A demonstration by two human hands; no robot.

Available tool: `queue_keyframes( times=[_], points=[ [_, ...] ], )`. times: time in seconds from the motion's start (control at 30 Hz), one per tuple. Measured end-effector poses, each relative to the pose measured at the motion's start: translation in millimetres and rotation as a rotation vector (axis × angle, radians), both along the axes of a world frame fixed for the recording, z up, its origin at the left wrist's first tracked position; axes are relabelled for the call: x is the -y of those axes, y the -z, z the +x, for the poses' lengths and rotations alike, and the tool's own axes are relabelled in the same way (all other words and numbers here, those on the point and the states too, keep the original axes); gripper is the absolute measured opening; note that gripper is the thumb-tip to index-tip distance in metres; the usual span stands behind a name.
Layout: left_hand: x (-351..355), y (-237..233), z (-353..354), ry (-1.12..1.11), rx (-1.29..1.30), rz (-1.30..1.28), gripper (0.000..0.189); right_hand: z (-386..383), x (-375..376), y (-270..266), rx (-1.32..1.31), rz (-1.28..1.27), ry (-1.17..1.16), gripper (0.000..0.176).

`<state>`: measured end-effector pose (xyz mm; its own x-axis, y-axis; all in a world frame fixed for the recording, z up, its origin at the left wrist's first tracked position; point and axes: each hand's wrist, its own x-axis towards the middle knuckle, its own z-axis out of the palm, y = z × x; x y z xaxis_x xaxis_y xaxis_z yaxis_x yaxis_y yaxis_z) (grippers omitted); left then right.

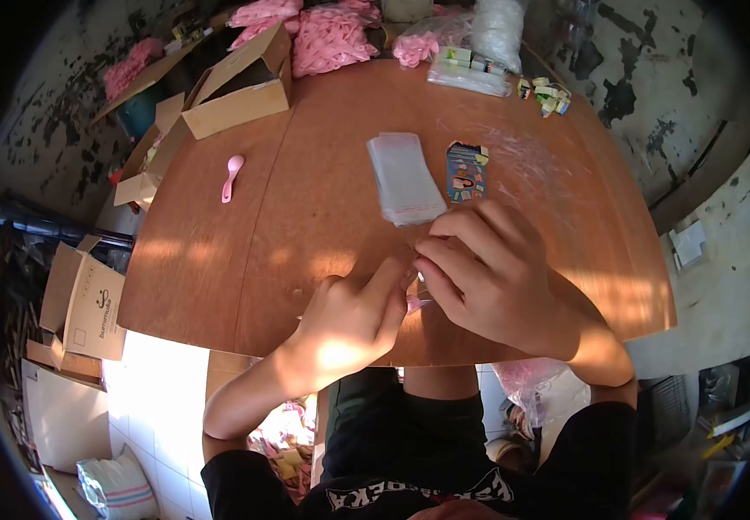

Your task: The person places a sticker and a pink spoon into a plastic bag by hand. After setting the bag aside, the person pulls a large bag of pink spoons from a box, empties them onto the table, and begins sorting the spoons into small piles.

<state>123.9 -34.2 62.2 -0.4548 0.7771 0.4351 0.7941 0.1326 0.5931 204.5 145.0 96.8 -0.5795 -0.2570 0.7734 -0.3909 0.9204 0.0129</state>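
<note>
My left hand (344, 321) and my right hand (487, 273) meet over the near part of the table, fingers pinched together. Between them is a small clear plastic bag (418, 303) with a hint of pink in it; the fingers hide most of it. Just beyond my hands lies a stack of clear plastic bags (405, 178). To its right is a pile of printed cards (467, 178), dark blue with small pictures. A pink spoon (233, 178) rests by itself on the left of the table.
The wooden table (305, 173) has a curved edge. At the back are an open cardboard box (240, 95), bags of pink pieces (331, 39), and bundled clear bags (470, 82). Small card bundles (551, 95) and plastic strips (539, 165) lie right. Another carton (89, 303) stands left.
</note>
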Motion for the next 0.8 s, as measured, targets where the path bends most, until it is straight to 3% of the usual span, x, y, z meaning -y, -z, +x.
queue_keyframes(
  times=[0.07, 0.17, 0.3, 0.4, 0.47, 0.53, 0.6, 0.67, 0.73, 0.77, 0.8],
  points=[
    [4.3, -4.9, 1.0, 0.000, -0.176, -0.113, 0.029, 2.9, 5.5, 2.1, 0.001, 0.041, 0.040, 0.020],
    [5.7, -2.8, 0.0, 0.067, -0.237, -0.019, 0.021, 2.6, 4.2, 5.3, -0.027, 0.202, 0.076, 0.019],
    [16.1, -3.4, 3.7, 0.122, -0.233, -0.074, 0.022, 3.2, -4.4, -7.4, 0.137, -0.125, -0.140, 0.017],
    [18.8, 1.2, 9.8, 0.169, -0.157, 0.070, 0.026, 8.3, -8.6, -20.2, 0.249, -0.316, -0.227, 0.016],
    [18.2, 7.6, 14.2, 0.185, -0.022, 0.345, 0.026, 5.3, -22.5, -22.6, 0.239, -0.429, -0.269, 0.015],
    [22.3, 9.0, 19.0, 0.087, 0.021, 0.421, 0.025, 0.0, -47.8, -31.3, 0.258, -0.707, -0.367, 0.009],
    [23.7, 18.8, 20.8, -0.016, 0.222, 0.571, 0.027, -12.3, -100.6, -40.6, 0.248, -0.855, -0.703, 0.005],
    [24.3, 21.6, 17.8, -0.060, 0.264, 0.562, 0.028, -22.8, -170.3, -38.1, 0.486, -1.039, -1.166, 0.008],
    [19.1, 12.0, 22.1, -0.100, 0.384, 0.570, 0.032, -44.7, -261.1, 1.6, 0.699, -1.283, -0.283, 0.015],
    [19.3, 14.5, 22.1, -0.092, 0.389, 0.574, 0.032, -39.9, -264.3, 19.1, 0.697, -1.280, -0.272, 0.015],
    [18.4, 18.5, 19.0, -0.074, 0.423, 0.588, 0.032, -34.5, -265.9, 36.4, 0.564, -1.063, 0.047, 0.019]
  ],
)
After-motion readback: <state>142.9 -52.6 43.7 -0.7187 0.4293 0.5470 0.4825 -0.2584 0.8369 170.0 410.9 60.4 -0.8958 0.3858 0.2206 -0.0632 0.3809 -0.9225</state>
